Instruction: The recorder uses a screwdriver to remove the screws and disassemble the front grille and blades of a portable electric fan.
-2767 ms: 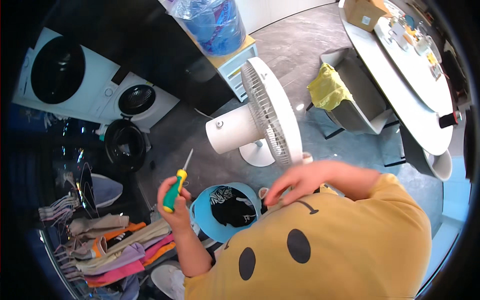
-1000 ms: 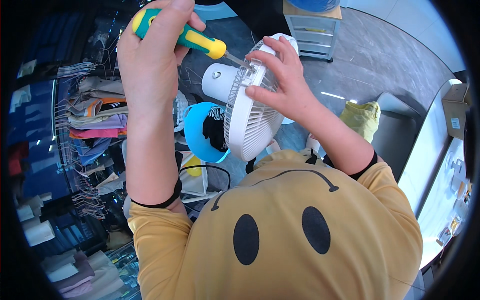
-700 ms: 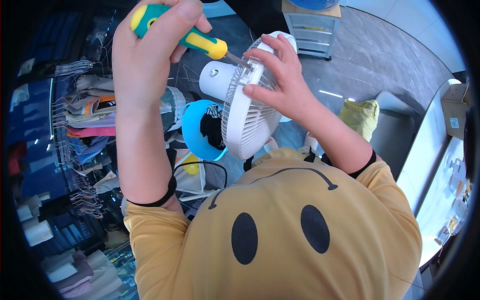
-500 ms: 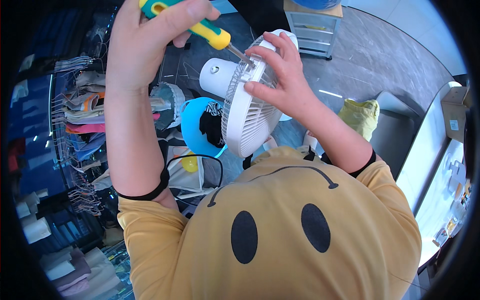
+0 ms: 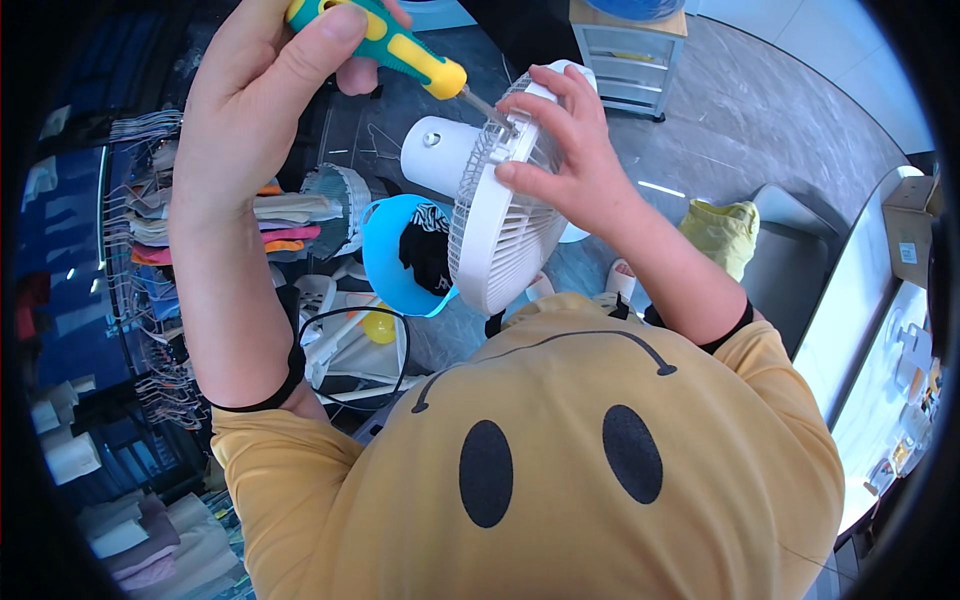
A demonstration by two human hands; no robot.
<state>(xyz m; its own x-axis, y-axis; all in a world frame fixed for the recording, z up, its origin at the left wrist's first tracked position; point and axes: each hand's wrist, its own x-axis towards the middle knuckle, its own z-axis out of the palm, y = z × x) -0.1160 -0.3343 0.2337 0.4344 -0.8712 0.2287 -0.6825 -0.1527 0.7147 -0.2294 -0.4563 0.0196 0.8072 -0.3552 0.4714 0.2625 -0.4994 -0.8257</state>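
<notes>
My left hand (image 5: 245,95) shifted left, curled tight round the driver (image 5: 428,66) touching the fan (image 5: 492,235), right of the tub (image 5: 383,265), right hand (image 5: 575,155) half-open, gripping fan; best keep driver straight.

Screwdriver handle (image 5: 393,45) partly beyond view

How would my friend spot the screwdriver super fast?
Find the white fan near the picture's upper middle. Just up and left of it, the person's left hand holds the screwdriver, its shaft reaching the fan's rim. Unlike the fan, it has a green-and-yellow handle.
</notes>
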